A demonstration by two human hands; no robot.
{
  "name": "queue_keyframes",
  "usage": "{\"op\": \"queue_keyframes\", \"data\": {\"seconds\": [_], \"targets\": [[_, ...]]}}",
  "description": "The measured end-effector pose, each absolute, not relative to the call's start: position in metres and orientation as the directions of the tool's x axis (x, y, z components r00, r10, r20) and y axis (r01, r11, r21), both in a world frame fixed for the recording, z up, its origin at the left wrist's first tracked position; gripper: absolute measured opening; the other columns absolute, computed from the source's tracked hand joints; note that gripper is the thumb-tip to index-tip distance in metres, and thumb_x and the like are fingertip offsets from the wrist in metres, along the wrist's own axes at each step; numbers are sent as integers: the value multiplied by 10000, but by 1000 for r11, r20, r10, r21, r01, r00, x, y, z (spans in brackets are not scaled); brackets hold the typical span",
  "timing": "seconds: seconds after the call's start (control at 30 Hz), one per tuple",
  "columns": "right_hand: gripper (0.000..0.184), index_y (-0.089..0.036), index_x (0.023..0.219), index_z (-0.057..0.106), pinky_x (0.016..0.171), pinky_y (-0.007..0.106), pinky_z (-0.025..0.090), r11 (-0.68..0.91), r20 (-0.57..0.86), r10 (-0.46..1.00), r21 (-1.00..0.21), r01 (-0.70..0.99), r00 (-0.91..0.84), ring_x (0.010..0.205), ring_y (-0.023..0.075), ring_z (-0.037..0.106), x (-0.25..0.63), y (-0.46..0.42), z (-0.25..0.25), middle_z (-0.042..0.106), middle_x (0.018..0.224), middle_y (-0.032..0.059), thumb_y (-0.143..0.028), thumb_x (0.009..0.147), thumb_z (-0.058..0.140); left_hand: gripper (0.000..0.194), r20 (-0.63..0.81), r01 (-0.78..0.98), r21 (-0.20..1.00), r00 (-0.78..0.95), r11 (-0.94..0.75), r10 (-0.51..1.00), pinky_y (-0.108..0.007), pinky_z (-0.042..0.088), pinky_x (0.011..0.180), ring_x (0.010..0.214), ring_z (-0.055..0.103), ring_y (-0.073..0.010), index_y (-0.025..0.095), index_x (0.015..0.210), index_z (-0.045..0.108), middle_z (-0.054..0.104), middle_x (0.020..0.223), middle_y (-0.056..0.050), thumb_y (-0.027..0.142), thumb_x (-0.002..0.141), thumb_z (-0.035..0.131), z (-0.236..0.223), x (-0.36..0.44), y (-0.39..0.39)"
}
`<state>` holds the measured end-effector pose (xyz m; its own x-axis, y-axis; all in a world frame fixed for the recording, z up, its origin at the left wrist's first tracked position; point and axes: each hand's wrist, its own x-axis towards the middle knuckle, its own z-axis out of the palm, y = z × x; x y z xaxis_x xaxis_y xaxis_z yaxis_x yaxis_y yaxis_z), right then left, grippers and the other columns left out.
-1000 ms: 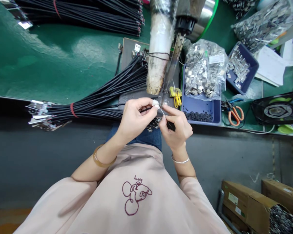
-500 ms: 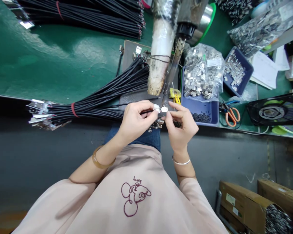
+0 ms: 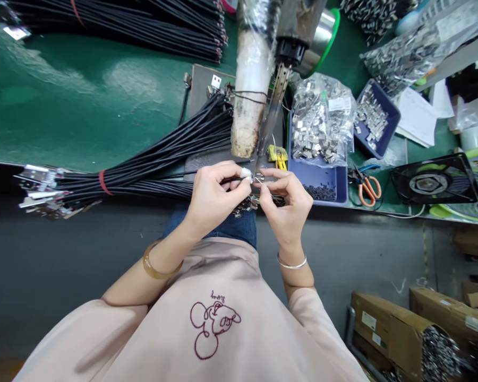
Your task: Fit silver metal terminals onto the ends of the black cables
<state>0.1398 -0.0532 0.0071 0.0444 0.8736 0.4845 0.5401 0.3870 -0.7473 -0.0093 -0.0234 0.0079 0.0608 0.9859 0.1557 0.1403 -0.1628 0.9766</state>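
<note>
My left hand (image 3: 213, 199) pinches the end of a thin black cable (image 3: 231, 181) between thumb and taped forefinger. My right hand (image 3: 284, 204) is closed in a pinch on a small metal piece (image 3: 258, 179) right at that cable end, just below the tip of a soldering iron (image 3: 271, 114) that hangs down in its holder. A bundle of black cables (image 3: 151, 164) tied with a red band lies across the green bench edge to my left, with metal connectors at its far-left ends. More small metal pieces lie under my hands.
A blue tray (image 3: 318, 183) holds a bag of metal shells (image 3: 321, 127) and small dark parts. Orange-handled scissors (image 3: 365, 188), a second blue tray (image 3: 376, 119), a black fan (image 3: 434, 183) and papers lie right. More cable bundles (image 3: 143, 26) lie at the back. Cardboard boxes (image 3: 394, 329) stand on the floor.
My right hand has gone from holding a thin wire to pinching a small metal piece, which it has brought up against the cable end. The view has shifted slightly.
</note>
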Motion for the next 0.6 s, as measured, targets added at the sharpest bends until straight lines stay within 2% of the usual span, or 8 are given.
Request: {"op": "queue_keyframes", "data": {"seconds": [0.33, 0.6], "targets": [[131, -225, 786, 635, 841, 357, 630, 417, 519, 855, -705, 574, 18, 949, 184, 730, 140, -50, 13, 750, 1012, 29, -110, 839, 667, 82, 170, 119, 978, 31, -173, 985, -203, 242, 459, 510, 333, -53, 136, 638, 665, 459, 567, 43, 122, 700, 614, 15, -8, -19], [141, -222, 787, 585, 762, 328, 629, 420, 495, 869, -716, 557, -19, 924, 176, 734, 144, -54, 13, 736, 987, 32, -112, 853, 644, 112, 132, 149, 978, 98, -146, 986, -193, 227, 443, 479, 309, -39, 135, 575, 597, 411, 536, 53, 134, 687, 601, 13, -10, -20]]}}
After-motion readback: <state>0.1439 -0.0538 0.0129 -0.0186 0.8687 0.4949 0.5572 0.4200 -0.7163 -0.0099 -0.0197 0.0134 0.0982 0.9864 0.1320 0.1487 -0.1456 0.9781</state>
